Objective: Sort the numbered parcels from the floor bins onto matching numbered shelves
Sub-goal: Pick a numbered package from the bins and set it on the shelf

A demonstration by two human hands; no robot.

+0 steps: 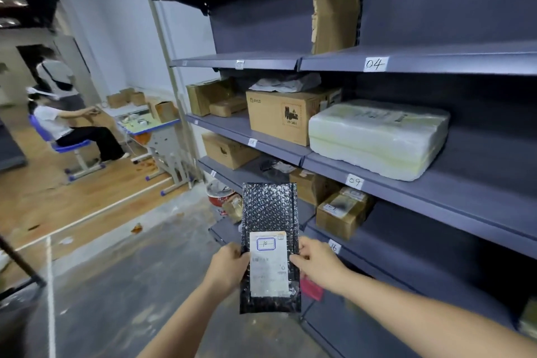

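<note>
Head view, black bubble mailer [269, 212] labelled 10 held upright before grey shelving [436, 192], left hand [229, 266] pinching its left edge, right hand [315, 263] pinching its right edge, shelf tags 04 [375, 63], 09 [354, 182], 16 [334, 247] alongside.

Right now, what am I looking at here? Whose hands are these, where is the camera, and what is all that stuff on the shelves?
There is no machine here. A person wears a wide-angle camera on their head, so this single picture looks forward and down at their own hands. The left hand and right hand hold a black bubble mailer by its side edges. Its white label has a handwritten number that looks like 10. To the right stand grey shelves with number tags: 04, 09 and 16. On them lie a brown cardboard box, a white wrapped parcel and smaller boxes. In the background another person sits at a desk.
</note>
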